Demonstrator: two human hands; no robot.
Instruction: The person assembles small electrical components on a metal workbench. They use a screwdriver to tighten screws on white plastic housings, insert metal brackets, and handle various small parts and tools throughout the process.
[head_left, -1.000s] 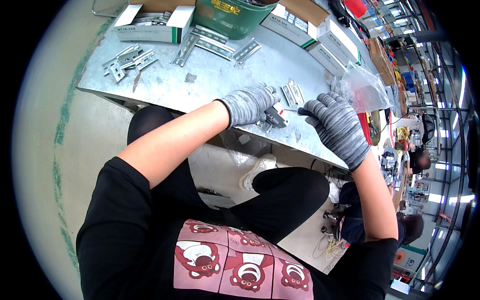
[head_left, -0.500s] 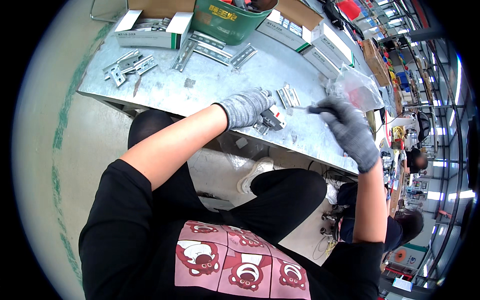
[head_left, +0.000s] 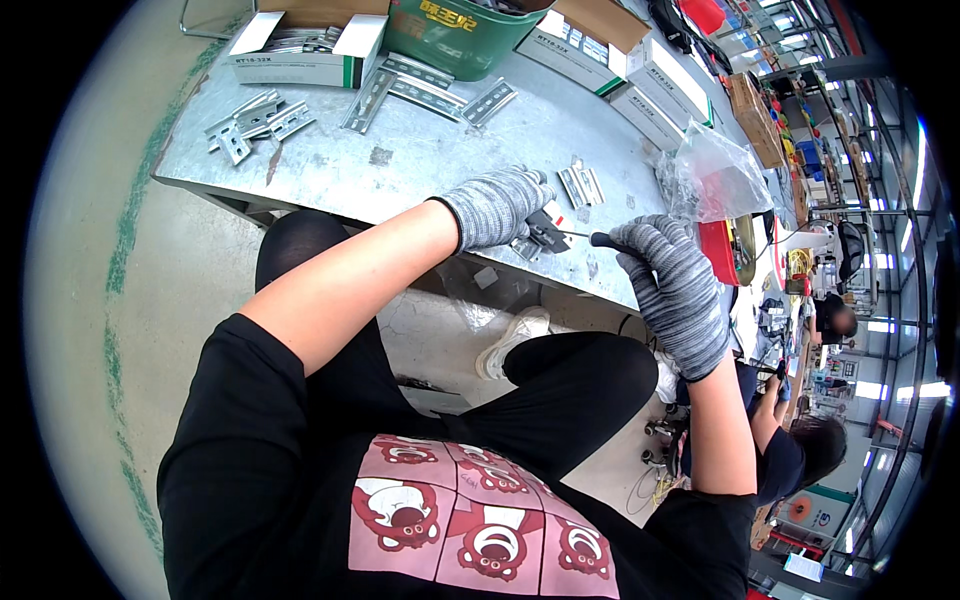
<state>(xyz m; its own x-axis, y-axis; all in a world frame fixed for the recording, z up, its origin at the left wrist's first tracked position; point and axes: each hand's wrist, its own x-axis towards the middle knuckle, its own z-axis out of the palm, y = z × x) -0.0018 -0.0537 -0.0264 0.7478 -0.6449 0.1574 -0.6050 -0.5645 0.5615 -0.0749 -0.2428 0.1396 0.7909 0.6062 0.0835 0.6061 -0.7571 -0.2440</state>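
Observation:
At the table's near edge, my left hand [head_left: 497,209], in a grey knit glove, is closed around a small grey and white block [head_left: 551,236] with a red mark. A slotted metal piece [head_left: 525,248] shows just under those fingers; whether it is joined to the block I cannot tell. My right hand [head_left: 675,292], gloved too, grips a screwdriver [head_left: 604,240] by its dark handle. Its thin shaft points left and reaches the block, though the exact contact is too small to make out. Just beyond the block lie short metal rail pieces [head_left: 581,185].
Cut slotted rails [head_left: 425,96] and small metal brackets [head_left: 258,122] lie across the table [head_left: 340,185]. Behind them stand an open carton [head_left: 300,68], a green tub [head_left: 455,45] and white boxes [head_left: 668,85]. A clear plastic bag [head_left: 722,175] and red bin [head_left: 716,250] sit right. Another person [head_left: 790,450] is at the right.
My right hand has come down and turned, bringing the screwdriver shaft to the block. The block is tilted differently in my left hand, which has barely shifted.

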